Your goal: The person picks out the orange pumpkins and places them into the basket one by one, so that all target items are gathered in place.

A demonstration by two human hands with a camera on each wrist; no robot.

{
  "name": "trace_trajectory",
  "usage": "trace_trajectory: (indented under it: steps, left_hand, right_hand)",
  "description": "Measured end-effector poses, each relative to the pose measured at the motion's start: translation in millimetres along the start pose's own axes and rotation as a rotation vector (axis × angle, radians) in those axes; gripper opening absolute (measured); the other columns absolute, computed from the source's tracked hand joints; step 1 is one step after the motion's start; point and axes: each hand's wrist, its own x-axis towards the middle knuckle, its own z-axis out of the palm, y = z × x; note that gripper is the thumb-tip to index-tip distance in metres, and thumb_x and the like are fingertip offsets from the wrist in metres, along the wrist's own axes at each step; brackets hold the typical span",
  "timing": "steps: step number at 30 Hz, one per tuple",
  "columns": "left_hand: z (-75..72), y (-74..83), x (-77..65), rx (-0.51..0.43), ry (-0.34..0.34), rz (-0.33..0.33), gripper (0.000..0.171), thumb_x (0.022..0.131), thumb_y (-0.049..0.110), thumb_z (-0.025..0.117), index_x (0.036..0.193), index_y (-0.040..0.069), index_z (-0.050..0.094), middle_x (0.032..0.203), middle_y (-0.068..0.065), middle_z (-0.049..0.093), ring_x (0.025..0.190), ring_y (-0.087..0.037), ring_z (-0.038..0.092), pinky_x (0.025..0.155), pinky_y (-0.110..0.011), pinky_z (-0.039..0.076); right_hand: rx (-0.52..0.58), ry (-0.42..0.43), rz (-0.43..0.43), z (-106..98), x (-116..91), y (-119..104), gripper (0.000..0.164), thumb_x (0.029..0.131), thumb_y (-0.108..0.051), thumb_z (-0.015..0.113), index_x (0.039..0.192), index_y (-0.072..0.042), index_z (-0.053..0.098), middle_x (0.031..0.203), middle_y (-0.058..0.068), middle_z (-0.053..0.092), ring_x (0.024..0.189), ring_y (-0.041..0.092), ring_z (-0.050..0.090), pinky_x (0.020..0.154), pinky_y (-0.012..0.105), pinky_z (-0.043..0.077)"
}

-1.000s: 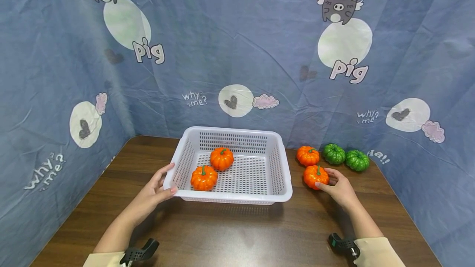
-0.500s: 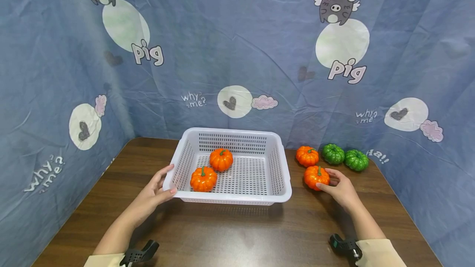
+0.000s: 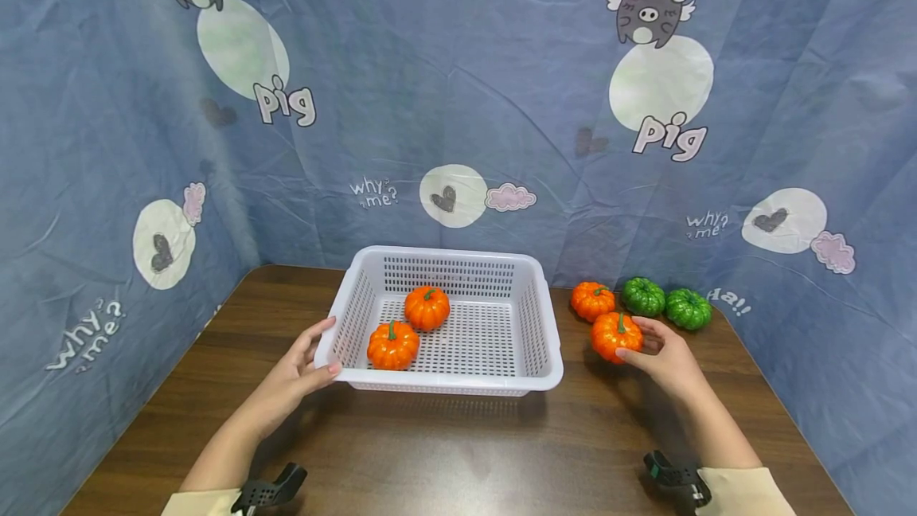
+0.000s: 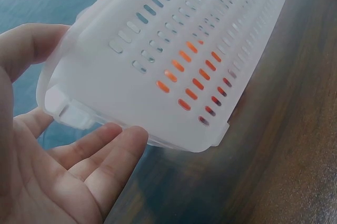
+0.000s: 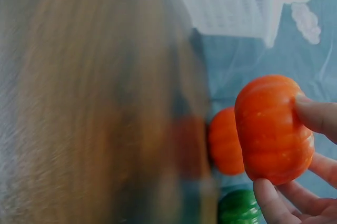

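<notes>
Our left hand [image 3: 297, 373] grips the white basket [image 3: 444, 378] (two orange pumpkins [image 3: 393, 347] inside); our right hand [image 3: 668, 358] holds a third pumpkin [image 3: 613, 338].

Patterned blue cloth [image 3: 444, 86], brown table [image 3: 458, 444]

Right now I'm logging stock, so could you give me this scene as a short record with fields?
left hand: gripping the left end of the white perforated basket
right hand: holding an orange pumpkin above the table
in basket: two orange pumpkins
right of basket, on table: one orange pumpkin, two green pumpkins
backdrop: blue printed cloth
</notes>
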Motion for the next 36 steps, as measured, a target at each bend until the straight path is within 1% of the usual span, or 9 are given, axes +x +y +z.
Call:
trace_trajectory:
  steps: [7,11,18,24,29,31,33,36]
  left_hand:
    - [0.1,0.1,-0.4,0.004,-0.002,-0.002,0.077,0.097,0.013,0.062,0.158,0.013,0.016,0.151,-0.032,0.033,0.123,-0.039,0.050,0.089,-0.023,0.049]
    - [-0.1,-0.4,-0.2,0.007,-0.001,-0.001,0.077,0.097,0.013,0.062,0.158,0.013,0.016,0.151,-0.032,0.032,0.124,-0.040,0.050,0.089,-0.023,0.050]
    - [-0.4,-0.8,-0.5,0.014,0.003,-0.002,0.077,0.097,0.013,0.062,0.158,0.014,0.016,0.150,-0.032,0.034,0.122,-0.039,0.052,0.089,-0.025,0.050]
    - [-0.5,-1.1,-0.6,0.014,0.007,-0.002,0.076,0.097,0.013,0.062,0.158,0.014,0.017,0.151,-0.032,0.034,0.122,-0.038,0.052,0.089,-0.025,0.050]
    - [-0.4,-1.3,-0.5,0.011,0.010,-0.016,0.076,0.097,0.013,0.061,0.158,0.015,0.017,0.150,-0.031,0.035,0.121,-0.037,0.053,0.089,-0.024,0.050]
    - [-0.3,-1.2,-0.4,0.010,0.011,-0.019,0.076,0.097,0.014,0.062,0.158,0.015,0.017,0.150,-0.031,0.035,0.121,-0.037,0.053,0.089,-0.024,0.050]
    - [-0.1,-0.9,-0.4,0.011,0.013,-0.020,0.077,0.097,0.014,0.062,0.158,0.015,0.017,0.150,-0.031,0.035,0.122,-0.038,0.052,0.089,-0.024,0.050]
    - [0.1,-0.6,-0.4,0.015,0.014,-0.023,0.077,0.097,0.015,0.062,0.158,0.015,0.017,0.150,-0.031,0.035,0.122,-0.038,0.052,0.089,-0.025,0.050]
  right_hand:
    - [-0.010,-0.014,-0.078,-7.1,-0.1,-18.7,0.069,0.086,-0.015,0.080,0.142,0.006,0.046,0.135,0.032,0.055,0.118,0.046,0.058,0.079,0.015,0.047]
    - [-0.016,-0.017,-0.099,-9.7,-0.7,-33.3,0.070,0.086,-0.018,0.080,0.143,0.004,0.047,0.136,0.029,0.055,0.119,0.043,0.058,0.081,0.015,0.047]
    - [-0.070,-0.023,-0.116,-9.7,-2.1,-59.2,0.071,0.085,-0.027,0.081,0.144,-0.003,0.049,0.137,0.023,0.057,0.120,0.039,0.058,0.086,0.030,0.051]
    - [-0.029,-0.046,-0.138,-4.5,-1.2,-76.4,0.072,0.085,-0.022,0.082,0.145,-0.003,0.048,0.139,0.024,0.055,0.122,0.040,0.057,0.085,0.029,0.051]
    - [-0.019,-0.058,-0.154,3.4,1.3,-87.7,0.073,0.084,-0.024,0.083,0.146,-0.003,0.048,0.138,0.021,0.056,0.122,0.037,0.057,0.092,0.042,0.050]
    - [-0.005,-0.066,-0.153,6.3,1.9,-90.8,0.073,0.084,-0.024,0.083,0.145,-0.004,0.048,0.137,0.020,0.057,0.121,0.037,0.057,0.092,0.040,0.050]
    - [0.012,-0.075,-0.150,9.3,2.5,-93.1,0.072,0.083,-0.023,0.083,0.145,-0.004,0.049,0.137,0.019,0.057,0.120,0.036,0.058,0.089,0.033,0.051]
    - [0.046,-0.097,-0.140,14.7,4.7,-95.6,0.072,0.084,-0.022,0.083,0.145,-0.005,0.049,0.138,0.019,0.056,0.118,0.035,0.059,0.085,0.027,0.052]
